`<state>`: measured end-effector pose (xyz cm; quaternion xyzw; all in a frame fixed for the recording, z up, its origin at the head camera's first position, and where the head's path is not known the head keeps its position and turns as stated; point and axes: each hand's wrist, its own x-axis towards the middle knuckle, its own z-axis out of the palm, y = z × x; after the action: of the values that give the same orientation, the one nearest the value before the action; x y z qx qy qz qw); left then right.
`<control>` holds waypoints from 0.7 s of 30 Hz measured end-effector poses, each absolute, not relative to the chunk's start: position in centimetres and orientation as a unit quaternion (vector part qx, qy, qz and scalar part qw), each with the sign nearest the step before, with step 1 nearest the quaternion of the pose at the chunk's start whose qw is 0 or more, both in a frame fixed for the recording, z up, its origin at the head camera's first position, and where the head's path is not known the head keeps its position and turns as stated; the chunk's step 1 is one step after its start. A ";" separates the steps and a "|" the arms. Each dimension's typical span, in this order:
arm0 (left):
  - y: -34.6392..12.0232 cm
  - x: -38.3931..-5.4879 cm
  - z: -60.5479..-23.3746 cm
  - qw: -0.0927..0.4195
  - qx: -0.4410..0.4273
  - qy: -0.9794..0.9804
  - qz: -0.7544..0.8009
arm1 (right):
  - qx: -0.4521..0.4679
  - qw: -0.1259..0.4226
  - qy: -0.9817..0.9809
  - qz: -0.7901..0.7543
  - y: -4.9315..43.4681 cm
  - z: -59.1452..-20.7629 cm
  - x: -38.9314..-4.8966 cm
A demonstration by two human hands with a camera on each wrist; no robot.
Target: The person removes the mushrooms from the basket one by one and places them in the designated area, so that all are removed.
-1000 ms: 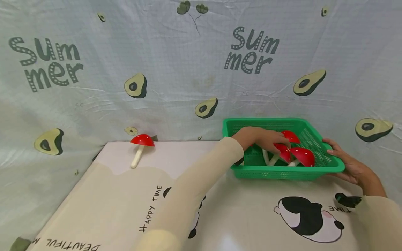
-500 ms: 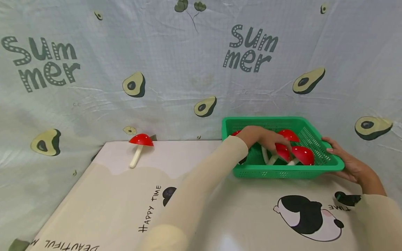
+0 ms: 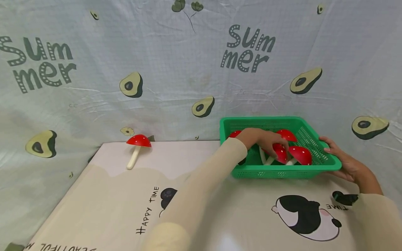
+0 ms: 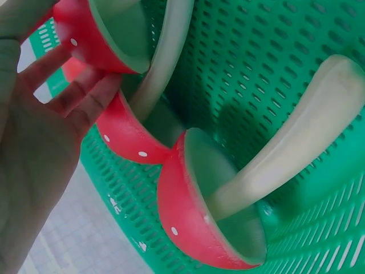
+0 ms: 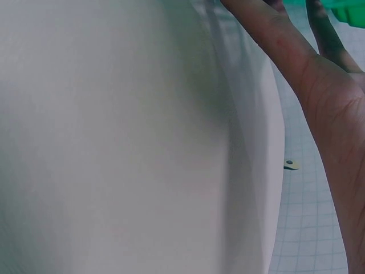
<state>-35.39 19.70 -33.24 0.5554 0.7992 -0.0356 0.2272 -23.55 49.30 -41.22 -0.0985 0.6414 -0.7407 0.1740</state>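
Note:
My left hand reaches into a green plastic basket, its thumb and fingers round the red cap of a toy mushroom. White dots mark the cap, and a pale stem shows below it in the head view. Close beside it lie other red mushrooms with their stems toward the near wall. Another cap is partly covered by my left wrist. At the basket's right end, my right hand grips the rim, fingers on the upper edge and the rest of the hand beneath.
One more toy mushroom lies at the table's far left edge, stem toward me. A hanging cloth printed with avocados rises behind the table. The table cover has printed animals and lettering.
My left wrist has shifted slightly right inside the basket, and a red cap at the basket's left end has come into sight. The right hand keeps its hold on the rim.

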 end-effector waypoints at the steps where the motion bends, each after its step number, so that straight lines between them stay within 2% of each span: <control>1: 19.7 -35.4 -33.3 0.228 0.559 0.796 -0.029 | -0.099 0.173 0.641 -0.741 49.3 -41.2 -23.5; 16: 18.6 -35.4 -32.8 0.266 0.598 0.754 0.056 | -0.075 0.162 0.653 -0.736 48.9 -40.8 -23.3; 21: 18.2 -35.3 -32.2 0.269 0.584 0.764 0.053 | -0.074 0.160 0.653 -0.736 48.9 -40.9 -23.3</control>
<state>-35.28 18.17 -32.23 0.5836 0.7644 0.0529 0.2688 -23.35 48.90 -40.89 -0.0742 0.6530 -0.7365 0.1600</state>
